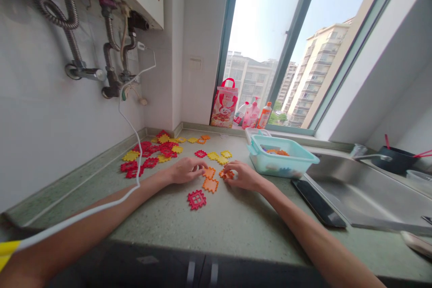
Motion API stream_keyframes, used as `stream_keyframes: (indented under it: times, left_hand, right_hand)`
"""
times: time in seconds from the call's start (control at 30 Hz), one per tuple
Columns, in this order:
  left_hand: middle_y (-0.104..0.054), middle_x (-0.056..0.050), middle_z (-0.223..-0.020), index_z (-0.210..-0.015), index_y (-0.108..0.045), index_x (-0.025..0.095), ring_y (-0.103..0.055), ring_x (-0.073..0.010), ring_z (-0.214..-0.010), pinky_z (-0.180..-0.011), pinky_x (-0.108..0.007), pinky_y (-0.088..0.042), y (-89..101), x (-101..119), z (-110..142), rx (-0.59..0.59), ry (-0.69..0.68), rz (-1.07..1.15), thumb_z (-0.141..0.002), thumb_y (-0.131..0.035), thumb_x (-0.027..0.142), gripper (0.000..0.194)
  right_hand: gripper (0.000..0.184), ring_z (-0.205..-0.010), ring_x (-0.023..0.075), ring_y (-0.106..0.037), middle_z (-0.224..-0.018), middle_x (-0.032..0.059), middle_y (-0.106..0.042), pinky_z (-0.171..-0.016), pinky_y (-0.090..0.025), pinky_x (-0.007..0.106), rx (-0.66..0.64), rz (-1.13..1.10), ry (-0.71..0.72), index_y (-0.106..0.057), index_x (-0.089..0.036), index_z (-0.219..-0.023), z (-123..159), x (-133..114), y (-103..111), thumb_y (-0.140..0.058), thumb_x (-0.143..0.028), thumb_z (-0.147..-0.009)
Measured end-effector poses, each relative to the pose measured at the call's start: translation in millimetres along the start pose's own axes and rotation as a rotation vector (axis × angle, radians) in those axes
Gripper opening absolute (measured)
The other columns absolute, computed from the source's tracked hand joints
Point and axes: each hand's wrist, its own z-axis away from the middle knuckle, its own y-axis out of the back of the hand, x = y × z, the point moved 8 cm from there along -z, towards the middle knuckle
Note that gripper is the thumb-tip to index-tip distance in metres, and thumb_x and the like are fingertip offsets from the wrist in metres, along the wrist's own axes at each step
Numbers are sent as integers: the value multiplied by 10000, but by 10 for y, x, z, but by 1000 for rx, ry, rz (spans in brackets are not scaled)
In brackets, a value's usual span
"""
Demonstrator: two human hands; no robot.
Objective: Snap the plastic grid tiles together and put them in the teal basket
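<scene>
1. While a red lattice piece (196,199) lies flat on the counter (162,229) in the lower centre of the frame, a dark flat slab (319,202) rests beside the sink (371,193) at lower right.
2. Just beyond the red piece, a lower orange piece (210,184) lies against an upper orange piece (209,172).
3. The left hand (187,170) has its fingers curled at the upper orange piece's left edge; whether they grip it, I cannot tell.
4. The right hand (243,175) is narrow, its fingertips on a third orange piece (227,174).
5. Behind the hands lie loose yellow pieces (213,156); a red and yellow heap (168,149) spreads left of centre, and a teal tub (281,162) of pieces stands right of centre.
6. Farthest, bottles (250,116) and a pink bag (224,105) stand by the window.
</scene>
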Motion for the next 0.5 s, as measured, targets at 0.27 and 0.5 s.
stream_keyframes:
  times: [0.27,0.5]
  left_hand:
    - [-760,-51,-1201,-1157,-784,267,-673,-217,-1162,-1086,-341,-473,-44,-28,-48,31,-160,-135,-1019,-598,306,235]
    - [-765,-64,-1230,-1117,-804,247,-677,-235,-1182,-1129,-382,-457,-15,-145,-63,93,-96,-166,-987,-659,355,222]
  right_hand:
    - [259,-1191,240,-681,-1310,81,-706,-1064,-524,396,52,-118,120,-746,-265,-1122,-59,-529,-44,-743,-205,-870]
    - [139,-1026,198,-707,-1092,28,-761,-958,-540,329,-3,-125,56,-747,-260,-1010,-87,-463,-231,-773,-232,-876]
